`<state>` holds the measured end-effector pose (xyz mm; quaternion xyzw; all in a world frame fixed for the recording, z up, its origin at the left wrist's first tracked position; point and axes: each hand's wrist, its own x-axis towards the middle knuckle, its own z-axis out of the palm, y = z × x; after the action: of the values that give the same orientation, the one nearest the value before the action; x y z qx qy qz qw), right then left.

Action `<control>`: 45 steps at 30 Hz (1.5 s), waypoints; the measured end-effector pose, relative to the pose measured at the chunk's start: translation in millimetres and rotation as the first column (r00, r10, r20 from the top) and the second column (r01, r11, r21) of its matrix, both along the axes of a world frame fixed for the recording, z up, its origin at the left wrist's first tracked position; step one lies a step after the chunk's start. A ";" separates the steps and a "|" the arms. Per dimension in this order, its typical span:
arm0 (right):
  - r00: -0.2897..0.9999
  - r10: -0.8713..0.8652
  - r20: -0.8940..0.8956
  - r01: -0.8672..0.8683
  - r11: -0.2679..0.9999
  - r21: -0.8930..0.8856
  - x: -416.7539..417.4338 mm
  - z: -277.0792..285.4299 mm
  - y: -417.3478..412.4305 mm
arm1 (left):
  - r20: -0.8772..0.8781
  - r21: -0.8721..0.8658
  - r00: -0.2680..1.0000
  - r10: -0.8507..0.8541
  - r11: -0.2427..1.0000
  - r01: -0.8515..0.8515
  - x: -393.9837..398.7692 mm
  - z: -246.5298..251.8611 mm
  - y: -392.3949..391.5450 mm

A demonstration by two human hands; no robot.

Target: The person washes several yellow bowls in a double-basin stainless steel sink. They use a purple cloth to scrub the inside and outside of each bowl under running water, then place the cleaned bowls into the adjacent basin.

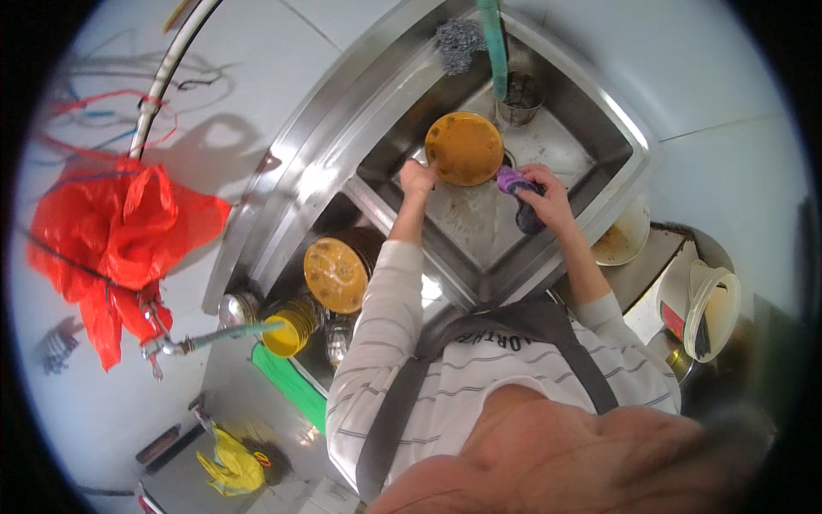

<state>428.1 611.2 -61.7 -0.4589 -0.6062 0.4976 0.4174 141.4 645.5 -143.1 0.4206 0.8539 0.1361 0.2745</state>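
My left hand (pixel 417 178) grips the rim of an orange plate (pixel 465 149) with a darker pattern along its edge. It holds the plate tilted over the right basin (pixel 475 238) of a stainless steel sink. In my right hand (pixel 551 196) is a bunched purple and black scrubbing cloth (pixel 523 196), just right of the plate and close to it. Behind the plate, a dark mesh strainer basket (pixel 523 99) stands in the basin. A green hose (pixel 494 51) hangs down beside this basket, with what looks like a thin stream of water below its end.
Left basin: stacked orange plates (pixel 336 275) and nested yellow bowls (pixel 286 329). A second green hose (pixel 237 331) runs from a wall tap (pixel 157 347). Steel-wool scourers (pixel 459 45) lie on the sink's back ledge. A red plastic bag (pixel 122 231) hangs left; a white bucket (pixel 713 315) stands right.
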 end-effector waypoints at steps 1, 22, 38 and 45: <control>1.000 -0.003 0.013 0.004 1.000 -0.031 2.5 8.2 0.6 | 0.068 -0.191 0.997 0.042 0.981 -0.028 4.9 -12.3 12.4; 0.994 -0.109 -0.030 0.096 0.954 -0.283 27.4 4.1 -12.7 | -0.420 0.043 0.845 -0.331 0.923 0.382 32.8 31.0 60.6; 0.990 -0.113 -0.079 0.080 0.937 -0.339 26.6 25.8 -25.8 | -0.217 0.078 0.962 -0.165 0.980 0.185 58.5 31.3 53.4; 0.995 0.002 0.097 -0.009 0.998 0.070 6.3 69.5 -22.1 | -0.099 0.152 0.995 -0.018 0.988 0.033 17.1 76.1 30.5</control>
<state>434.4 589.2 7.8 -0.4659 -0.6439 0.4545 0.4021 158.5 676.1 -67.0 0.4575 0.8479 0.1771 0.2011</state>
